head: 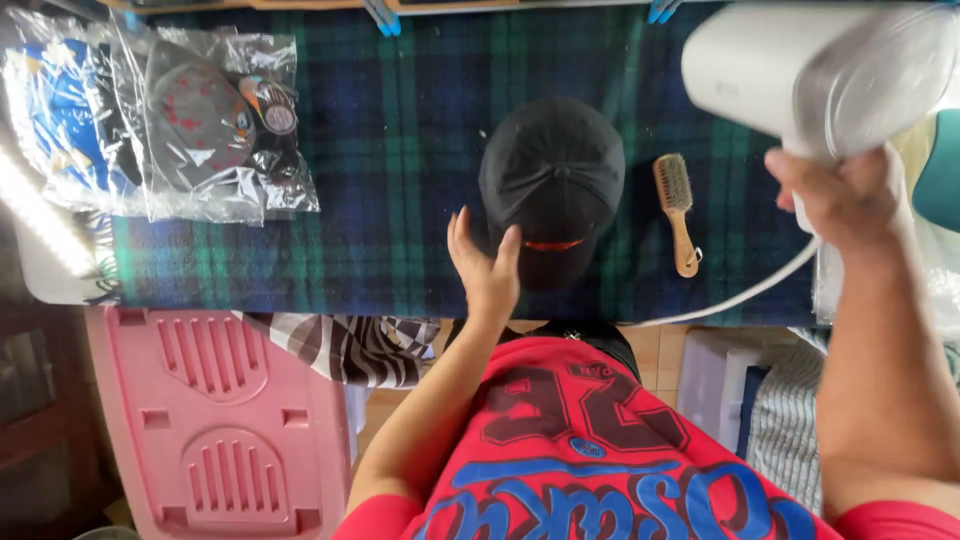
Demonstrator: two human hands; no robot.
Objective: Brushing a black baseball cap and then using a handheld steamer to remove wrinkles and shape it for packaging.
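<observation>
To steady it, the open left hand (pixel 487 265) rests against the black cap (pixel 551 180), while right of the cap the right hand (pixel 838 195) grips a white steamer (pixel 815 70) raised above the bench (pixel 400 150).

Bright daylight, perhaps slight edge blur.

Two clear plastic packages, far left of the plaid-covered surface

The nearer clear bag (pixel 215 125) lies flat and crinkled on the plaid cloth (pixel 400 150), showing a dark grey cap inside with red marks and a couple of small round tags at its right side. Just beside it to the left, partly overlapped, a second clear bag (pixel 60 110) holds something blue and white and hangs over the cloth's left edge. No screens or signs are in view.
</observation>
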